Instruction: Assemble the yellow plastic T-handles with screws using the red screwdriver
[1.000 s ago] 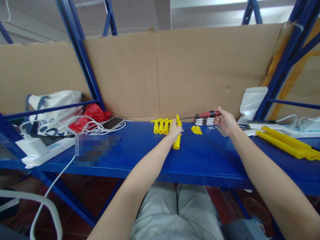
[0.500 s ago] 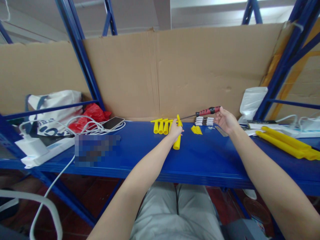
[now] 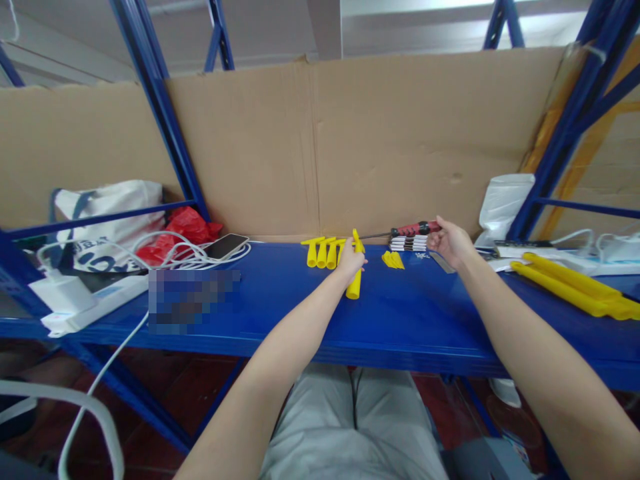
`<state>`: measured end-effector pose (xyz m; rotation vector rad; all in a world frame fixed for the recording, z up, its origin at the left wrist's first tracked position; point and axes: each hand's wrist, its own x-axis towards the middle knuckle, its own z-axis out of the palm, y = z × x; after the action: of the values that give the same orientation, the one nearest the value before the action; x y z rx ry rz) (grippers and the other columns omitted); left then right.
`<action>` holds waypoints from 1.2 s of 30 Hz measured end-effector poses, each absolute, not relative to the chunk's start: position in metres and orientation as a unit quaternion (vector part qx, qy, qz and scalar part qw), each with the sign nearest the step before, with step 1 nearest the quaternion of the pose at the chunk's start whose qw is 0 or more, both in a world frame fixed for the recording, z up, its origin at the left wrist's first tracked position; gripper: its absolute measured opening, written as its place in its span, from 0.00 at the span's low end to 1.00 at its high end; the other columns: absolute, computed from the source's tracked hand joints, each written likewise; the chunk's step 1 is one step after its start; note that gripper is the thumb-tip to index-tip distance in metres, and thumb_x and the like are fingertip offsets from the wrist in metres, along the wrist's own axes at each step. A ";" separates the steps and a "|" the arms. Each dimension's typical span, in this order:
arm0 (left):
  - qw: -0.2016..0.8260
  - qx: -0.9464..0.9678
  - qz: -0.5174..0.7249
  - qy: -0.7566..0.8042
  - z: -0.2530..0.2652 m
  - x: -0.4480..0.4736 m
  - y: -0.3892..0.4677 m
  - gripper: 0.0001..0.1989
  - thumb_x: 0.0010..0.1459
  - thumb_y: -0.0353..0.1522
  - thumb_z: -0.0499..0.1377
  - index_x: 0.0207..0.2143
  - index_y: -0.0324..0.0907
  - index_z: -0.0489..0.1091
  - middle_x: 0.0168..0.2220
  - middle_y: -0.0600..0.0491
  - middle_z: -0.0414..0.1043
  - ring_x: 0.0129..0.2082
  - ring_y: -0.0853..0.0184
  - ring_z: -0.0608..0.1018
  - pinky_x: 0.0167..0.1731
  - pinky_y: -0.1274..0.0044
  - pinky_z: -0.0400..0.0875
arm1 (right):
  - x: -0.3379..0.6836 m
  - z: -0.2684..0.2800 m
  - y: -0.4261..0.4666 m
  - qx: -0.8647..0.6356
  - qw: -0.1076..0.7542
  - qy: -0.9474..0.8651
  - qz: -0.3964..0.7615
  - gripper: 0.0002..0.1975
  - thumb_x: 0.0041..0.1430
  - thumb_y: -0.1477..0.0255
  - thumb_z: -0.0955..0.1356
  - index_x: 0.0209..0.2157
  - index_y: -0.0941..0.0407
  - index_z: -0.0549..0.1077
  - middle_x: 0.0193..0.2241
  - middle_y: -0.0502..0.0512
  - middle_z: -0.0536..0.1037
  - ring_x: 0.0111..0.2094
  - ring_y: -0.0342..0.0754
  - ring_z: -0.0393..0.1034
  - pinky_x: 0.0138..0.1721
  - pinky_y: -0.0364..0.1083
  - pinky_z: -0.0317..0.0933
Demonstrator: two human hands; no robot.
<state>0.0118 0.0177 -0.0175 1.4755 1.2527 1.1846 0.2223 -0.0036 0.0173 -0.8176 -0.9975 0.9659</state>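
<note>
Yellow piece (image 3: 353,288) grasped by left hand (image 3: 351,263), screwdriver (image 3: 410,230) by right hand (image 3: 450,243); fastening seemingly unfinished. Similar row (image 3: 331,259) near desk (image 3: 280,300) back edge looks assembled; small parts (image 3: 393,261) apparently unused.

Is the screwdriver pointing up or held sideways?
Sideways: the right hand holds the red handle, and the shaft runs across toward the left hand.

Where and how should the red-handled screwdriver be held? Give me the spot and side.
Grip the screwdriver by its thick red-and-black handle, probably best from the right, where the right hand is. The handle's butt points right; the thin shaft runs left to the yellow piece in the left hand.
</note>
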 end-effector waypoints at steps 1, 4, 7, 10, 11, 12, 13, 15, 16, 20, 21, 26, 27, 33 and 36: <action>0.423 0.590 0.472 0.501 -0.017 0.012 0.018 0.27 0.52 0.20 0.49 0.53 0.45 0.51 0.47 0.48 0.66 0.25 0.75 0.74 0.14 0.87 0.60 | 0.221 0.018 -0.005 -0.368 0.692 -0.441 0.437 0.12 0.54 0.64 0.65 0.23 0.55 0.61 0.10 0.45 0.59 0.13 0.39 0.55 0.14 0.39 0.53; 0.423 0.589 0.470 0.504 -0.017 0.012 0.018 0.27 0.51 0.20 0.49 0.53 0.44 0.51 0.47 0.48 0.66 0.26 0.75 0.75 0.14 0.87 0.60 | 0.218 0.022 -0.011 -0.371 0.693 -0.417 0.457 0.10 0.58 0.68 0.61 0.25 0.56 0.63 0.12 0.47 0.63 0.14 0.39 0.58 0.16 0.38 0.55; 0.421 0.588 0.471 0.506 -0.017 0.012 0.017 0.27 0.52 0.21 0.49 0.54 0.44 0.51 0.48 0.47 0.66 0.26 0.75 0.74 0.14 0.87 0.60 | 0.215 0.025 -0.015 -0.360 0.698 -0.416 0.457 0.11 0.60 0.71 0.58 0.25 0.57 0.64 0.16 0.49 0.67 0.16 0.38 0.62 0.18 0.38 0.58; 0.420 0.588 0.472 0.505 -0.016 0.011 0.016 0.25 0.53 0.22 0.50 0.53 0.44 0.52 0.47 0.47 0.66 0.25 0.76 0.74 0.14 0.87 0.59 | 0.214 0.026 -0.016 -0.351 0.703 -0.428 0.446 0.10 0.60 0.71 0.59 0.26 0.57 0.64 0.18 0.48 0.69 0.17 0.38 0.63 0.19 0.39 0.59; 0.422 0.587 0.472 0.504 -0.016 0.011 0.016 0.25 0.53 0.21 0.50 0.53 0.44 0.52 0.47 0.47 0.66 0.24 0.76 0.74 0.14 0.87 0.59 | 0.214 0.025 -0.016 -0.349 0.704 -0.433 0.442 0.10 0.60 0.70 0.60 0.25 0.57 0.63 0.18 0.47 0.69 0.16 0.38 0.62 0.19 0.39 0.59; 0.423 0.586 0.473 0.503 -0.016 0.011 0.015 0.25 0.53 0.21 0.49 0.53 0.44 0.52 0.47 0.47 0.66 0.24 0.76 0.74 0.14 0.87 0.59 | 0.214 0.025 -0.015 -0.345 0.705 -0.436 0.440 0.09 0.59 0.69 0.61 0.25 0.56 0.63 0.17 0.47 0.68 0.16 0.38 0.61 0.18 0.38 0.58; 0.425 0.585 0.474 0.503 -0.016 0.011 0.015 0.25 0.53 0.20 0.49 0.53 0.44 0.51 0.48 0.47 0.66 0.25 0.76 0.74 0.14 0.87 0.59 | 0.214 0.025 -0.015 -0.341 0.708 -0.437 0.438 0.09 0.58 0.68 0.62 0.25 0.56 0.63 0.17 0.46 0.67 0.15 0.37 0.60 0.17 0.38 0.57; 0.428 0.585 0.473 0.501 -0.016 0.011 0.015 0.26 0.52 0.19 0.48 0.54 0.43 0.51 0.49 0.46 0.65 0.25 0.76 0.74 0.14 0.87 0.59 | 0.214 0.025 -0.013 -0.334 0.719 -0.429 0.433 0.10 0.55 0.67 0.65 0.24 0.56 0.62 0.16 0.45 0.65 0.14 0.37 0.58 0.16 0.38 0.55; 0.428 0.586 0.473 0.500 -0.016 0.011 0.015 0.27 0.52 0.19 0.48 0.54 0.43 0.51 0.49 0.46 0.65 0.25 0.76 0.74 0.14 0.87 0.59 | 0.214 0.025 -0.012 -0.333 0.724 -0.423 0.432 0.11 0.54 0.67 0.66 0.24 0.56 0.62 0.16 0.45 0.65 0.14 0.37 0.58 0.16 0.38 0.55; 0.427 0.585 0.471 0.504 -0.017 0.012 0.016 0.27 0.51 0.20 0.49 0.54 0.44 0.51 0.48 0.47 0.66 0.27 0.74 0.75 0.14 0.87 0.60 | 0.216 0.024 -0.010 -0.351 0.719 -0.403 0.443 0.13 0.52 0.64 0.67 0.22 0.56 0.60 0.15 0.46 0.64 0.15 0.38 0.58 0.16 0.38 0.55; 0.426 0.584 0.471 0.505 -0.017 0.012 0.016 0.28 0.51 0.20 0.49 0.54 0.45 0.51 0.47 0.47 0.66 0.27 0.74 0.75 0.14 0.87 0.60 | 0.216 0.024 -0.009 -0.357 0.715 -0.402 0.446 0.14 0.52 0.64 0.67 0.22 0.56 0.60 0.13 0.45 0.63 0.14 0.38 0.58 0.16 0.39 0.55; 0.426 0.587 0.469 0.503 -0.017 0.012 0.016 0.28 0.51 0.20 0.49 0.54 0.45 0.50 0.47 0.47 0.66 0.27 0.74 0.75 0.15 0.87 0.61 | 0.217 0.022 -0.008 -0.362 0.708 -0.415 0.442 0.13 0.53 0.63 0.66 0.23 0.55 0.61 0.09 0.43 0.56 0.13 0.39 0.55 0.15 0.39 0.54; 0.426 0.588 0.469 0.503 -0.017 0.012 0.016 0.28 0.52 0.20 0.49 0.54 0.45 0.50 0.47 0.47 0.66 0.28 0.74 0.75 0.15 0.87 0.61 | 0.217 0.022 -0.008 -0.361 0.707 -0.418 0.443 0.12 0.53 0.63 0.66 0.23 0.55 0.62 0.09 0.43 0.56 0.13 0.39 0.55 0.15 0.38 0.54; 0.421 0.592 0.463 0.508 -0.018 0.013 0.017 0.28 0.51 0.20 0.48 0.54 0.45 0.50 0.48 0.47 0.66 0.28 0.74 0.75 0.14 0.88 0.60 | 0.216 0.025 -0.012 -0.343 0.710 -0.410 0.459 0.13 0.54 0.63 0.65 0.23 0.56 0.62 0.12 0.45 0.62 0.14 0.38 0.57 0.16 0.38 0.56; 0.422 0.593 0.460 0.509 -0.018 0.013 0.017 0.27 0.52 0.20 0.48 0.54 0.45 0.50 0.48 0.48 0.66 0.28 0.74 0.75 0.14 0.88 0.60 | 0.215 0.026 -0.014 -0.340 0.709 -0.415 0.457 0.12 0.55 0.64 0.64 0.24 0.56 0.62 0.14 0.47 0.66 0.15 0.38 0.60 0.17 0.38 0.58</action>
<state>0.0133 0.0170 -0.0178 1.4860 1.2738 1.1515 0.2149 -0.0140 0.0263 -0.7552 -0.9202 1.0150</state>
